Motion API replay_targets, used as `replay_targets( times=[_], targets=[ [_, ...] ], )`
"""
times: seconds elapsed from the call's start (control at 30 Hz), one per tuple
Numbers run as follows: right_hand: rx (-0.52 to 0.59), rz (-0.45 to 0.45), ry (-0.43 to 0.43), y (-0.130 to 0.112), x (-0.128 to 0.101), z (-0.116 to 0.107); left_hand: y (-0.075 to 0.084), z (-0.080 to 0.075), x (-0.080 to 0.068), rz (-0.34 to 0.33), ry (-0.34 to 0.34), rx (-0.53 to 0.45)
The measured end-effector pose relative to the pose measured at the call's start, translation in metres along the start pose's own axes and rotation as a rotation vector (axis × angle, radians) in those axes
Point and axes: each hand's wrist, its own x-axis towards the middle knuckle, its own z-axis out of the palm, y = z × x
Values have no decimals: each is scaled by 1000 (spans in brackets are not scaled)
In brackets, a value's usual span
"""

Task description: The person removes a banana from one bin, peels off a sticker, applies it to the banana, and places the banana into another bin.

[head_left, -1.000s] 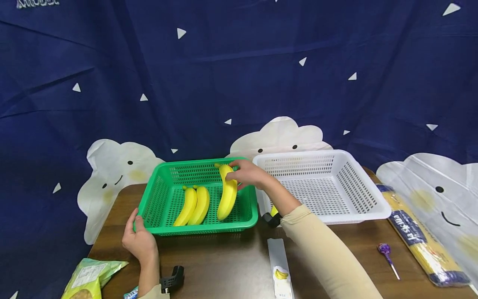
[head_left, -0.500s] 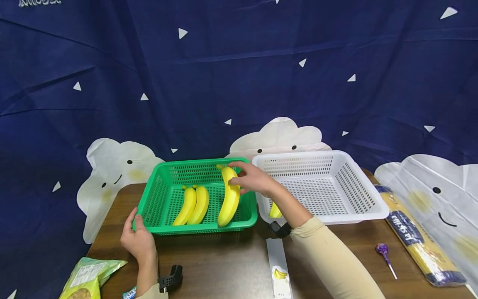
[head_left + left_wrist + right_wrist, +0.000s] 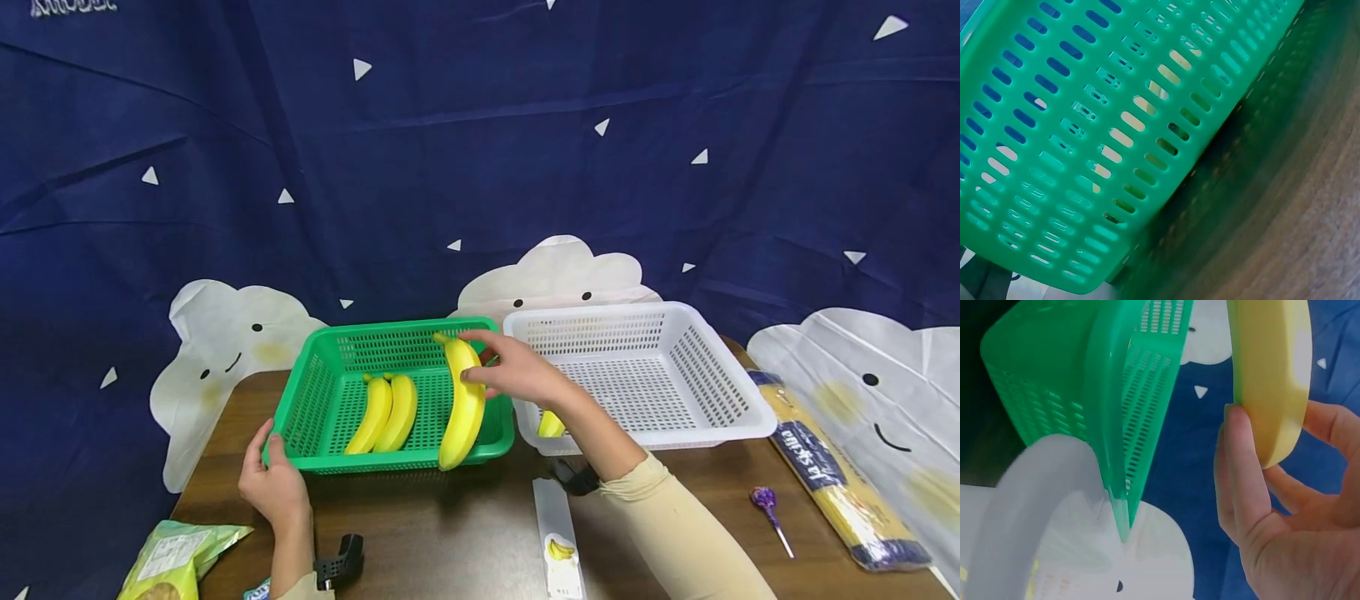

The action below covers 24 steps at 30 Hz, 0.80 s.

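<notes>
Right hand (image 3: pixel 517 375) grips one banana (image 3: pixel 462 400) near its upper end, thumb and fingers curled round it. The banana is tilted, its lower tip over the near rim of the green basket (image 3: pixel 315 392). In the right wrist view the fingers (image 3: pixel 1241 481) wrap the banana (image 3: pixel 1269 375), with the green basket wall (image 3: pixel 1141 406) just to their left.

Left hand (image 3: pixel 273 487) holds the near-left corner of the green basket, thumb over the rim; the fingers underneath are hidden. The left wrist view shows only the basket's slotted wall (image 3: pixel 1104 144) close up and the brown table (image 3: pixel 1310 219).

Left of the gripped banana, two more bananas (image 3: pixel 386 412) lie side by side on the basket floor, touching each other and apart from the held one. Right of the grip sits a white basket (image 3: pixel 720 392), touching or just beside the green one. A yellow piece (image 3: pixel 551 425), partly hidden by the right forearm, shows at the white basket's near-left corner.

Below the right wrist lies a white card (image 3: pixel 558 542) with a banana picture on it. Far right there's a long yellow-and-blue packet (image 3: pixel 832 467), print too blurred to read, and a purple lollipop (image 3: pixel 768 504) between it and the sleeve. Near the left wrist are a green snack bag (image 3: pixel 176 558), label unreadable, and a black clip (image 3: pixel 341 562).
</notes>
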Motion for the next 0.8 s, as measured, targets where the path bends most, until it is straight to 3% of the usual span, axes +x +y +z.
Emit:
replay_targets(
  times=[0.33, 0.67, 0.8],
  targets=[
    [-35, -28, 5, 4, -12, 2, 2, 0, 1, 10, 1, -9],
    [24, -46, -35, 6, -35, 9, 2, -1, 2, 11, -5, -14],
    [-15, -57, -32, 11, -42, 11, 0, -2, 1, -6, -21, -14]
  ],
)
